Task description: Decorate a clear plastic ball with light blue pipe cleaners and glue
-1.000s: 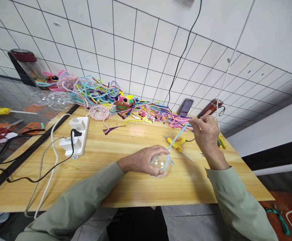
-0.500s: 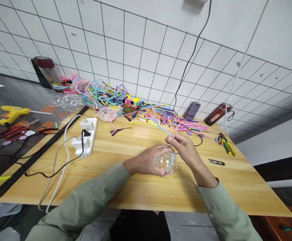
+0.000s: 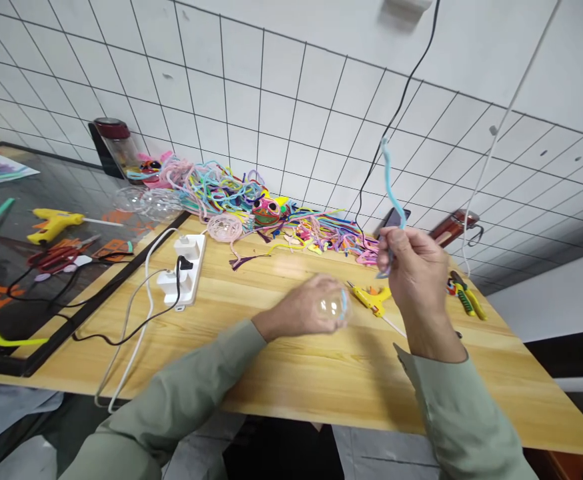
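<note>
My left hand (image 3: 301, 308) is closed around a clear plastic ball (image 3: 330, 307) above the table, slightly blurred by motion. A light blue strip runs down the ball's right side. Raised to the right, my right hand (image 3: 414, 267) pinches a light blue pipe cleaner (image 3: 390, 183), whose longer end points up in a slight curve. A short end shows below the fingers. Between the two hands a yellow glue gun (image 3: 369, 299) lies on the table, its white glue stick pointing toward me.
Pipe cleaners (image 3: 221, 187) in many colours are heaped along the wall. A white power strip (image 3: 189, 273) with plugs and cables lies left. Another yellow glue gun (image 3: 54, 225) and red scissors (image 3: 56, 260) rest on the dark surface. Pliers (image 3: 466, 295) are at far right.
My right hand has lifted up and away from the ball with the blue pipe cleaner. The left hand has moved slightly up with the ball. A glue gun now shows between the hands.
</note>
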`<state>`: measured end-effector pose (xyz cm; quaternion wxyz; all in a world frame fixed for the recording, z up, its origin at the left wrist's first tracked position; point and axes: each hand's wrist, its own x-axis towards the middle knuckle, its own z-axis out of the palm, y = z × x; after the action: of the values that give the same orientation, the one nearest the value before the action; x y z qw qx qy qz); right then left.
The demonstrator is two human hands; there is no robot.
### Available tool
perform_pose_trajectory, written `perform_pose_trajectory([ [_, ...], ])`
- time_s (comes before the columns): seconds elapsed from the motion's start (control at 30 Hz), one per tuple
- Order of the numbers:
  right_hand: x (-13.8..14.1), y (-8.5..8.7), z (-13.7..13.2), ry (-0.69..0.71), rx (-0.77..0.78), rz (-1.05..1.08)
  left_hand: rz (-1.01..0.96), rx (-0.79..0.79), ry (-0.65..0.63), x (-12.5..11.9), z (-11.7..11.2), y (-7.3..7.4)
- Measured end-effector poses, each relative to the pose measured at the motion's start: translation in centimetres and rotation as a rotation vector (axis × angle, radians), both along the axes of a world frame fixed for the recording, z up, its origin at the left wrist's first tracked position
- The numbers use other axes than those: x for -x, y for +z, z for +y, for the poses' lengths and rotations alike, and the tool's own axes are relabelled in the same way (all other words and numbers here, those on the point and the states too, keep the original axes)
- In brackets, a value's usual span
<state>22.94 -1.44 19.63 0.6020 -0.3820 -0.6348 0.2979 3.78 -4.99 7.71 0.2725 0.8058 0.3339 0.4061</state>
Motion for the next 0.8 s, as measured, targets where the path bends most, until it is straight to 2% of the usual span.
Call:
perform_pose_trajectory([
  [0.1,-1.5,-1.7,-0.5,-0.212,-0.101,-0.143,0.089,-0.038,0.323,2.7,2.3,-0.2],
  [0.2,-2.6,-5.0,-0.6,-0.249,-0.050,-0.292,0.319,-0.041,0.467,5.0,3.8,-0.2],
  [0.27,-2.9,-7.5,-0.4,-0.237,-0.005,-0.331,0.462,-0.003,0.503,5.6,4.2,0.0],
  [0.37,-2.9,-10.7,0.3,-0.211,-0.012,-0.385,0.646,0.087,0.505,5.1,4.7,1.2],
  [0.5,-2.8,-13.1,0.9,-0.185,-0.029,-0.395,0.734,0.157,0.471,3.9,6.9,3.1],
  [0.67,-3.4,-14.3,1.3,-0.180,-0.047,-0.403,0.767,0.235,0.373,4.2,10.9,4.0],
  [0.8,-3.8,-14.4,1.4,-0.180,-0.053,-0.396,0.715,0.265,0.313,5.1,12.2,3.8],
])
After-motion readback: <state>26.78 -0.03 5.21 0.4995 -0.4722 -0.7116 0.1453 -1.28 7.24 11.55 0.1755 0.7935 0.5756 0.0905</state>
